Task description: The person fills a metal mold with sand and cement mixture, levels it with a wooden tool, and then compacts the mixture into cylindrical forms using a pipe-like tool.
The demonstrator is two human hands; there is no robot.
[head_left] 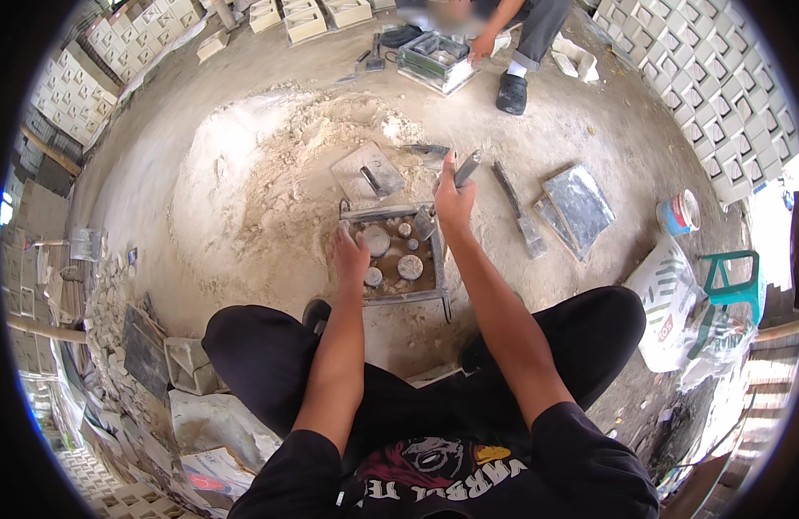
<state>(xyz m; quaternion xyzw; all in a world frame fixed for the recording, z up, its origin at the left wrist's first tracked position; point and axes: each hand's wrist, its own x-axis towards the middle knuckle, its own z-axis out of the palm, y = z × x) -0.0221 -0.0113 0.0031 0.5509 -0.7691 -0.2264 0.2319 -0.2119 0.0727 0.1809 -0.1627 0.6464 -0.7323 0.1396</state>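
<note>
Between my legs on the ground lies a square mold frame (399, 298) with bent metal ends at two corners. Grey-brown damp material fills its bottom, and several round pale discs (409, 267) of different sizes sit in it. My left hand (352, 254) rests at the frame's left side, its fingers curled over the edge. My right hand (454, 201) is closed round the handle of a small trowel (425, 224); the handle points up and away, and the blade is at the frame's far right corner. A square plate with a handle (365, 171) lies just beyond the frame.
A pale powder heap (243, 156) spreads to the far left. Right of the frame lie a flat scraper (529, 233) and dark plates (581, 203). Across from me, another person's hand (481, 45) touches a similar mold (434, 56). A bucket (679, 213) and green stool (732, 281) stand right.
</note>
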